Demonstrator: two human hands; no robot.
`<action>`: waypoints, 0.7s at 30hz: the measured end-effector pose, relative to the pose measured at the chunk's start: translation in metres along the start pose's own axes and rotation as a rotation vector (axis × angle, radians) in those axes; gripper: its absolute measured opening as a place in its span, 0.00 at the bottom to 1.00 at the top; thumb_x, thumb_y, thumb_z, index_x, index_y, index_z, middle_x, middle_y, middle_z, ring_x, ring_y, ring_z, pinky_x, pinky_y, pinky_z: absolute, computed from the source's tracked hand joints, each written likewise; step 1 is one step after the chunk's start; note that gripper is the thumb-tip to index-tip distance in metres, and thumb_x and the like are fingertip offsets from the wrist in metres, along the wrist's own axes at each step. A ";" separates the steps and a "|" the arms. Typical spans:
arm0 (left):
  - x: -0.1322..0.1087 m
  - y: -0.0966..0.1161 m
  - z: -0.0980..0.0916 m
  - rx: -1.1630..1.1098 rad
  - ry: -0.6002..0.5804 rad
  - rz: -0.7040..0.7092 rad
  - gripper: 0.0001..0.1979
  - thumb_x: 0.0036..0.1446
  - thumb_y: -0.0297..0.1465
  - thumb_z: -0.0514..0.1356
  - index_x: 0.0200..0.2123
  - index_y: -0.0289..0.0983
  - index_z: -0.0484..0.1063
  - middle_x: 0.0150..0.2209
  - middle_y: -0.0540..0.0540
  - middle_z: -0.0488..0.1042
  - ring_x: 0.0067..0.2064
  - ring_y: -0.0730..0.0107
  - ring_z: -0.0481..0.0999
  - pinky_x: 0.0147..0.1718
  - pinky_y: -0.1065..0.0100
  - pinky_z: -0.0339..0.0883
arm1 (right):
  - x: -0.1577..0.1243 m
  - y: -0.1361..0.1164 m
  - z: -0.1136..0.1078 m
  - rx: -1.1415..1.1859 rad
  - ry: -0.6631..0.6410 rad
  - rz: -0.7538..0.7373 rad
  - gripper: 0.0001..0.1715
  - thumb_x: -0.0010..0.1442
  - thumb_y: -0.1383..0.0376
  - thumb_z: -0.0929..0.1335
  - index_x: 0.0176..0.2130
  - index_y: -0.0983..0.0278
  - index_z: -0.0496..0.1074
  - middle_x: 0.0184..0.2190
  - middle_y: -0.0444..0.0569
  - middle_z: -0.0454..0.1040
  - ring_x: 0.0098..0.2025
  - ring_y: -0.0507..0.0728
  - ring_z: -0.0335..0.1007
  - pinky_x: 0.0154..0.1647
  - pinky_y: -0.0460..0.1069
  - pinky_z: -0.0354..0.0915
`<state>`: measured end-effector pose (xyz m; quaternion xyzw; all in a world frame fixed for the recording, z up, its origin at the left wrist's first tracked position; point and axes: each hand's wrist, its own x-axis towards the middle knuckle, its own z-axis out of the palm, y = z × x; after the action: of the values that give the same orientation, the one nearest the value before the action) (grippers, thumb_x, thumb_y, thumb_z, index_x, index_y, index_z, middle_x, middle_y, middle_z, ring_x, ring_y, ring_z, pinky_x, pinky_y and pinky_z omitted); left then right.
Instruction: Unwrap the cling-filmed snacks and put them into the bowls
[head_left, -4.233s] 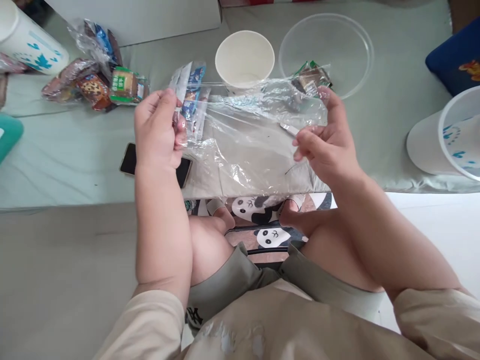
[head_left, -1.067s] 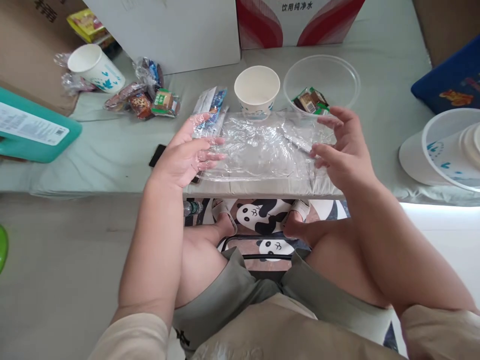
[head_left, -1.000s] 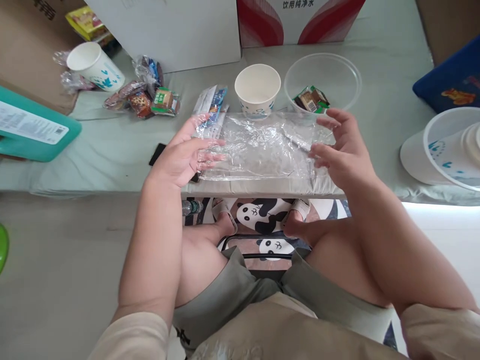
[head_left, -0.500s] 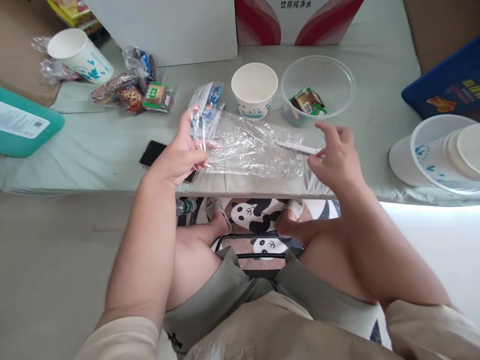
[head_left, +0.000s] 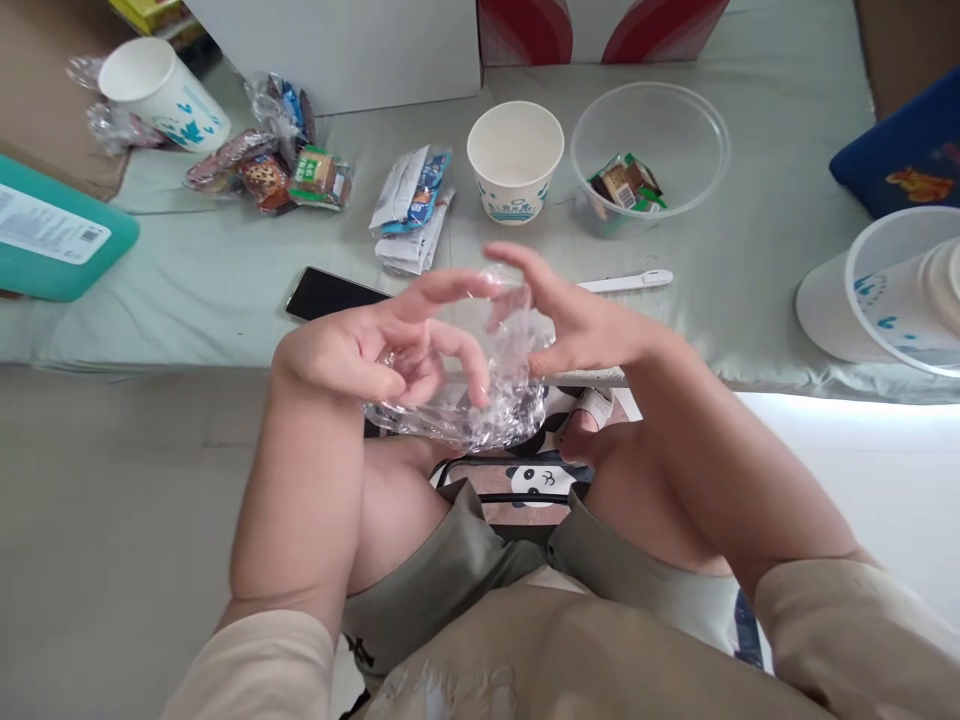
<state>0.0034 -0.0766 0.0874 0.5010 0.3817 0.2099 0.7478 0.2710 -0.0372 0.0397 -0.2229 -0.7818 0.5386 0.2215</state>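
Note:
A crumpled clear plastic bag (head_left: 517, 415) is bunched between my hands at the bench's front edge, above my knees. My left hand (head_left: 367, 345) has its thumb and curled fingers closed on the bag's left part, with the index finger reaching across. From the other side, my right hand (head_left: 577, 315) touches the bag with spread fingers, thumb apart from them. Some fingertips are partly covered by the film. Just beyond my right hand lies a slim white plastic tool (head_left: 637, 281). A black phone (head_left: 330, 294) rests behind my left hand.
Farther back stand a paper cup (head_left: 516, 165) and a clear round tub (head_left: 649, 150) holding small snack packs. Blue-white sachets (head_left: 412, 210) and wrapped snacks (head_left: 289, 175) lie leftward. A teal container (head_left: 64, 235) is far left; a translucent tub (head_left: 825, 310) with cups is far right.
My hands have come together and nearer to my body, bunching the bag that was spread out. My right hand has let go of the white tool, which now lies on the bench.

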 end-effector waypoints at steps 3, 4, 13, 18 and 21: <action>-0.005 -0.002 -0.012 -0.037 0.142 0.124 0.53 0.33 0.24 0.70 0.67 0.47 0.64 0.31 0.46 0.80 0.30 0.61 0.79 0.18 0.72 0.56 | -0.002 -0.008 0.004 0.044 -0.138 0.195 0.28 0.57 0.53 0.77 0.51 0.64 0.73 0.28 0.42 0.72 0.30 0.52 0.70 0.33 0.48 0.68; -0.005 -0.002 -0.018 -0.041 0.194 0.178 0.54 0.34 0.23 0.68 0.68 0.48 0.62 0.30 0.48 0.79 0.28 0.64 0.77 0.18 0.73 0.53 | -0.005 -0.009 0.004 0.062 -0.129 0.253 0.19 0.58 0.55 0.76 0.44 0.64 0.74 0.24 0.40 0.69 0.26 0.50 0.66 0.29 0.47 0.64; 0.033 -0.025 -0.022 -0.368 0.702 0.339 0.19 0.56 0.46 0.65 0.47 0.45 0.73 0.42 0.45 0.80 0.43 0.61 0.80 0.34 0.64 0.73 | -0.026 0.005 0.005 0.414 0.426 0.355 0.20 0.58 0.53 0.76 0.30 0.60 0.65 0.16 0.33 0.60 0.16 0.46 0.58 0.37 0.52 0.76; 0.065 -0.036 0.017 -0.293 0.310 0.005 0.23 0.55 0.52 0.68 0.41 0.39 0.79 0.39 0.40 0.83 0.44 0.55 0.84 0.41 0.56 0.79 | -0.028 0.012 0.004 0.511 0.615 0.354 0.20 0.55 0.54 0.77 0.29 0.59 0.66 0.20 0.37 0.60 0.21 0.49 0.60 0.36 0.53 0.76; 0.068 -0.033 0.029 -0.178 0.347 0.025 0.13 0.53 0.41 0.72 0.34 0.39 0.79 0.34 0.45 0.83 0.37 0.61 0.84 0.37 0.61 0.79 | -0.031 0.012 0.003 0.485 0.652 0.349 0.19 0.55 0.54 0.77 0.30 0.59 0.66 0.26 0.41 0.69 0.29 0.51 0.68 0.43 0.54 0.78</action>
<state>0.0657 -0.0601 0.0390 0.3938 0.4784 0.3356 0.7095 0.2958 -0.0535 0.0239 -0.4514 -0.4725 0.6374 0.4082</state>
